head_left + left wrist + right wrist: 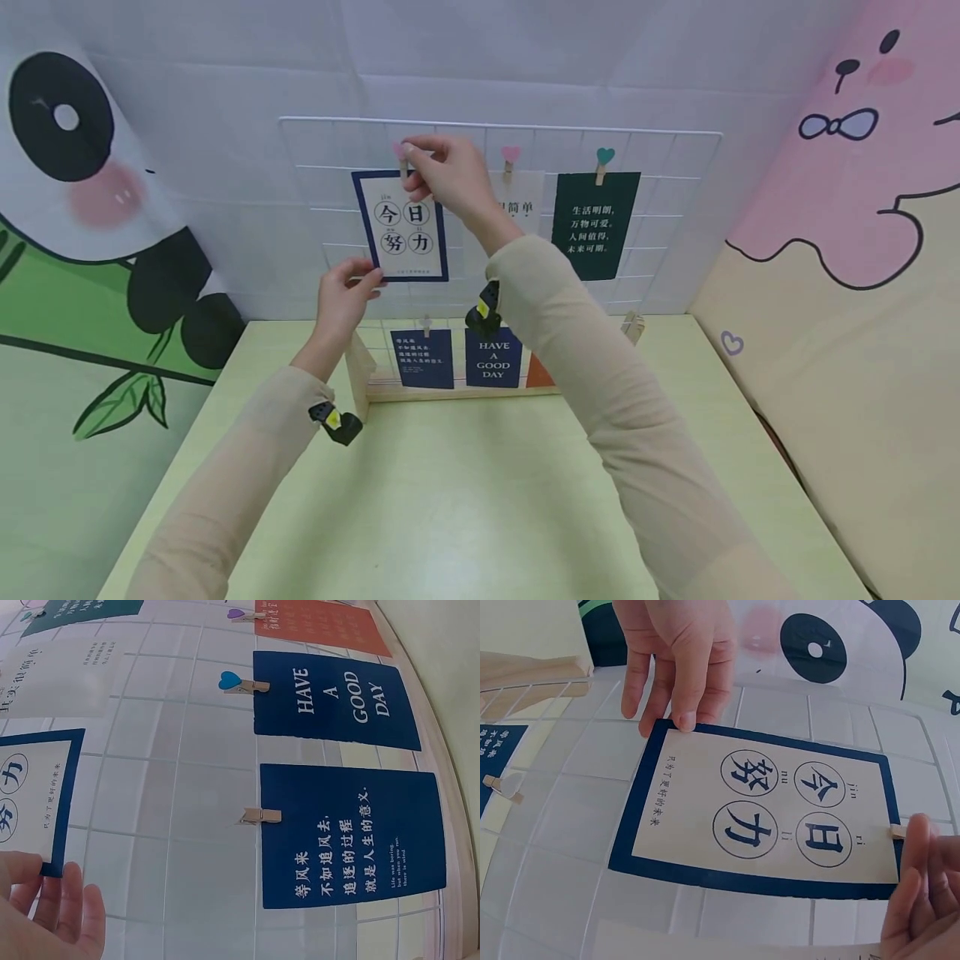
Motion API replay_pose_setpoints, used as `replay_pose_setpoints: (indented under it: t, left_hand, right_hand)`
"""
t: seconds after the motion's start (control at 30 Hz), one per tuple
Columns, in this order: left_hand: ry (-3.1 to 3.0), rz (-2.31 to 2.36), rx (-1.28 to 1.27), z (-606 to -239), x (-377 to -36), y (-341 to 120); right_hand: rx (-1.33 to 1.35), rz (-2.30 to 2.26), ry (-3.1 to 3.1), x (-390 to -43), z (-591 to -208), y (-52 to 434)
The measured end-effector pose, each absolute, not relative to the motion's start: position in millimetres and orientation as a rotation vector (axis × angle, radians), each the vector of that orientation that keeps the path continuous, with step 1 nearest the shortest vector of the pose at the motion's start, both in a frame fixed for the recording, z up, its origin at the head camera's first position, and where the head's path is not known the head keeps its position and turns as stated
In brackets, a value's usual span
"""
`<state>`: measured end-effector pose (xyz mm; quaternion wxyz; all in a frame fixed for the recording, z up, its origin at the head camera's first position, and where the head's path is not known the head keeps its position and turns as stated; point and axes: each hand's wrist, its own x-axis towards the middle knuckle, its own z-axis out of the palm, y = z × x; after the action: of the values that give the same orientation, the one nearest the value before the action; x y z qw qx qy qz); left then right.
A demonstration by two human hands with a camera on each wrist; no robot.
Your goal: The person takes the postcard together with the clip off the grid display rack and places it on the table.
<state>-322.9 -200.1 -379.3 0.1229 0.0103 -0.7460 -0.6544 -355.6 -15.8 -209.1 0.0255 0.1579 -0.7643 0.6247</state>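
A white card with a dark blue border [405, 260] hangs against the upper left of a white wire grid [600, 128]. My left hand [341, 304] pinches its lower left corner between thumb and fingers. At the card's top edge, my right hand [455, 177] pinches a small wooden clothespin [899, 832] with a pink heart [398, 151]. In the right wrist view the clothespin's tip overlaps the card's border, and the fingers hide the rest of it. The left thumb [684, 721] lies on the card's face in that view.
Right of the card, a white card [528, 200] and a dark green card [597, 225] hang from heart clothespins. Lower down are two dark blue cards [337, 705] and an orange card [322, 626]. A wooden stand [358, 375] holds the grid on a pale table [465, 492].
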Motion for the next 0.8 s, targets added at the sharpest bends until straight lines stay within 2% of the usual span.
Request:
replay_pose_setpoints:
  t: [0.2,0.33,0.47,0.63,0.8]
  left_hand:
    - [-2.175,-1.772,-0.003,-429,-368,-219]
    - [-2.166,-1.875,0.037,-407,-351,-213]
    - [-2.15,-1.966,0.04,-372,-317,-198]
    - [-2.165,-1.943,0.069,-379,-322,-199]
    - [-2.2,-1.868,0.043,-405,-346,-213]
  right_hand:
    - [0.525,1.89,-2.315,-382,-221,-20]
    - [0.513,1.875,-2.311,-385,-221,-21]
    - [0.474,1.874,-2.336,-367,-209,-19]
    - [0.406,1.89,-2.358,-341,-194,-17]
    - [0.407,1.8,-2.337,-362,-209,-20]
